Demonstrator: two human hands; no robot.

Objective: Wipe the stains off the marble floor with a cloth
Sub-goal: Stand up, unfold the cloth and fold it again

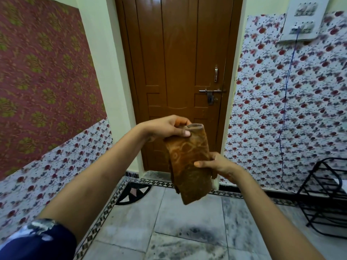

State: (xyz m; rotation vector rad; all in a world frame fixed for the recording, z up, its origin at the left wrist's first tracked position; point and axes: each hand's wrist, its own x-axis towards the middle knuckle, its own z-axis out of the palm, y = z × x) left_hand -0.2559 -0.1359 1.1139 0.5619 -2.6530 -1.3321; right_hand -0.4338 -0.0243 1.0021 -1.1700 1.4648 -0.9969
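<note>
A folded brown patterned cloth (187, 162) hangs upright in the air in front of the door, well above the floor. My left hand (167, 128) pinches its top edge between thumb and fingers. My right hand (216, 166) grips its right side lower down, thumb across the front. Below lies the grey-white marble floor (131, 222), with a dark smudged stain (199, 233) on the tiles near the bottom centre.
A closed brown wooden door (178, 62) with a latch stands straight ahead. Floral-papered walls flank it. A black wire rack (326, 194) stands on the floor at right, under a blue cable (285, 102) hanging from a switchboard (304, 17). A patterned tile border (105, 212) edges the floor.
</note>
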